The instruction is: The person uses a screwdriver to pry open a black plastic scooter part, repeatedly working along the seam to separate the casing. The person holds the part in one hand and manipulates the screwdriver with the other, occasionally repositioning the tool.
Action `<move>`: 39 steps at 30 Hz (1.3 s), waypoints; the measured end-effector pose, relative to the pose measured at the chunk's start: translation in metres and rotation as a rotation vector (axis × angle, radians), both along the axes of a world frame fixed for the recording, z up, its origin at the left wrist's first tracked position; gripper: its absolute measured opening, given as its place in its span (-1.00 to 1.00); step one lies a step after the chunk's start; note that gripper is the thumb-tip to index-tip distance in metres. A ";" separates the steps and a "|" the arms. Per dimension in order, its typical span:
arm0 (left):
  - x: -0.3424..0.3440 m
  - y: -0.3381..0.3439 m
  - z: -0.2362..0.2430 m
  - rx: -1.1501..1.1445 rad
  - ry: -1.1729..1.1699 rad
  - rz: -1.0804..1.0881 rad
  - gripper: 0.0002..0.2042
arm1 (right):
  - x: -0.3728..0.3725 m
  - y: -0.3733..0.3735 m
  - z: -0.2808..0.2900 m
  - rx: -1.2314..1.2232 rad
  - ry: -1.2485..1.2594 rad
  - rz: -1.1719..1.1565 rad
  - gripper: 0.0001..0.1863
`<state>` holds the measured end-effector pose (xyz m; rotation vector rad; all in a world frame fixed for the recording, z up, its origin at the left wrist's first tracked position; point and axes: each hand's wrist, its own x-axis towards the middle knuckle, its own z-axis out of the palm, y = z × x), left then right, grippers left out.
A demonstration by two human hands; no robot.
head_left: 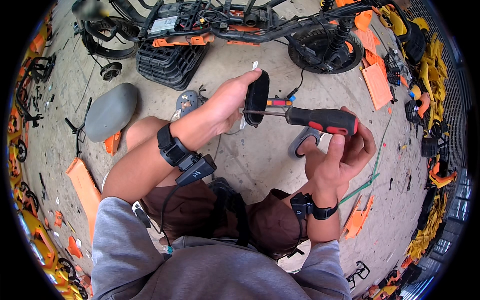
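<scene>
My left hand [229, 100] grips a dark, elongated rounded part [258, 92] and holds it upright above the floor, thumb at its top edge. Small white pieces stick out at the part's top and bottom. In my right hand [345, 162] is a screwdriver [320, 120] with a black and red handle, held level by the handle's end. Its thin metal shaft points left and crosses the lower end of the dark part. Whether the tip sits in a screw or slot, I cannot tell.
A stripped motorbike frame [270, 32] lies across the far side, with a black ribbed crate-like piece [170, 62] under it. A grey seat [111, 112] rests at the left. Orange panels [376, 85] and yellow parts [432, 75] are strewn along the right.
</scene>
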<state>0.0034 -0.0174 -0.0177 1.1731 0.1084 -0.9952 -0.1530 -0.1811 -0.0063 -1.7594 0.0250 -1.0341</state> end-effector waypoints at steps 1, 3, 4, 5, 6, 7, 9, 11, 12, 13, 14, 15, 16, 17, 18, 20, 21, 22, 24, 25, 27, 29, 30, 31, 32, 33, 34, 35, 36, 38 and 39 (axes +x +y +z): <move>-0.001 0.000 0.002 0.003 0.009 0.001 -0.54 | 0.000 -0.001 -0.001 -0.008 0.008 -0.004 -0.54; 0.000 0.000 0.003 -0.007 0.012 -0.003 -0.57 | -0.002 -0.004 -0.002 -0.025 0.023 -0.014 -0.54; 0.001 0.001 0.001 -0.019 0.008 -0.007 -0.59 | -0.002 -0.003 -0.001 -0.034 0.043 -0.025 -0.54; 0.002 0.002 -0.001 -0.028 0.003 -0.008 -0.61 | -0.001 -0.002 0.000 -0.039 0.062 -0.032 -0.53; 0.002 0.003 -0.003 -0.018 -0.013 0.008 -0.62 | 0.000 -0.001 0.001 -0.045 0.080 -0.038 -0.52; 0.001 0.003 -0.004 -0.008 -0.028 0.024 -0.64 | 0.001 -0.001 0.000 -0.060 0.052 -0.017 -0.52; 0.002 0.004 -0.007 -0.005 -0.027 0.046 -0.65 | 0.002 -0.002 -0.001 -0.090 -0.006 0.019 -0.52; 0.004 0.004 -0.009 -0.014 0.004 0.057 -0.64 | 0.004 -0.001 0.001 -0.048 -0.049 0.075 -0.51; 0.003 0.004 -0.009 0.002 -0.001 0.085 -0.64 | 0.004 0.000 0.001 -0.025 -0.072 0.099 -0.51; 0.001 0.002 -0.007 0.017 -0.007 0.114 -0.64 | 0.004 -0.001 0.001 -0.048 -0.072 0.117 -0.49; 0.000 0.003 -0.006 0.033 -0.011 0.149 -0.64 | 0.002 -0.004 0.001 -0.071 -0.071 0.141 -0.47; 0.001 0.004 -0.006 0.023 -0.010 0.151 -0.63 | 0.000 -0.007 0.001 -0.094 -0.069 0.164 -0.45; 0.003 0.005 -0.009 0.013 -0.009 0.153 -0.62 | -0.001 -0.008 0.000 -0.113 -0.053 0.131 -0.45; 0.003 0.006 -0.012 -0.001 -0.005 0.156 -0.62 | -0.003 -0.009 -0.002 -0.136 -0.033 0.099 -0.45; 0.003 0.005 -0.015 0.000 -0.017 0.162 -0.63 | -0.005 -0.009 -0.003 -0.159 -0.013 0.067 -0.45; 0.003 0.005 -0.018 0.001 -0.041 0.176 -0.67 | -0.007 -0.008 -0.004 -0.139 -0.009 0.077 -0.45; 0.004 0.003 -0.018 -0.004 -0.028 0.156 -0.68 | -0.007 -0.008 -0.004 -0.129 -0.006 0.084 -0.45; 0.006 0.002 -0.017 -0.009 -0.015 0.136 -0.70 | -0.006 -0.008 -0.005 -0.143 -0.011 0.094 -0.45; 0.006 -0.001 -0.017 -0.007 -0.007 0.127 -0.70 | -0.004 -0.008 -0.005 -0.171 -0.018 0.108 -0.45; 0.005 -0.002 -0.017 0.000 -0.013 0.140 -0.69 | -0.003 -0.006 -0.004 -0.137 -0.025 0.137 -0.45; 0.004 -0.001 -0.018 -0.007 -0.023 0.166 -0.68 | -0.002 -0.003 -0.002 -0.067 -0.038 0.196 -0.45; 0.005 0.000 -0.019 -0.036 -0.033 0.188 -0.68 | -0.004 -0.006 -0.004 -0.111 0.002 0.199 -0.45; 0.004 0.001 -0.020 -0.013 -0.048 0.195 -0.69 | -0.005 -0.006 -0.004 -0.134 0.022 0.201 -0.45; 0.003 0.001 -0.021 0.010 -0.064 0.202 -0.70 | -0.006 -0.005 -0.005 -0.128 0.028 0.177 -0.44; 0.003 0.000 -0.022 0.031 -0.078 0.207 -0.71 | -0.007 -0.005 -0.005 -0.125 0.035 0.151 -0.44; 0.003 -0.001 -0.022 0.032 -0.077 0.219 -0.71 | -0.008 -0.005 -0.004 -0.122 0.042 0.125 -0.43; 0.004 -0.002 -0.022 0.034 -0.075 0.230 -0.71 | -0.007 -0.007 -0.005 -0.146 0.022 0.118 -0.45; 0.004 -0.002 -0.022 0.036 -0.074 0.243 -0.70 | -0.007 -0.011 -0.006 -0.169 0.002 0.111 -0.47; 0.004 -0.002 -0.021 0.023 -0.072 0.249 -0.70 | -0.006 -0.013 -0.007 -0.192 -0.017 0.105 -0.49; 0.005 -0.001 -0.020 -0.004 -0.069 0.262 -0.70 | -0.005 -0.008 -0.003 -0.098 -0.020 0.074 -0.46; 0.006 -0.001 -0.022 0.009 -0.080 0.260 -0.70 | -0.005 -0.004 -0.001 -0.051 -0.021 0.059 -0.44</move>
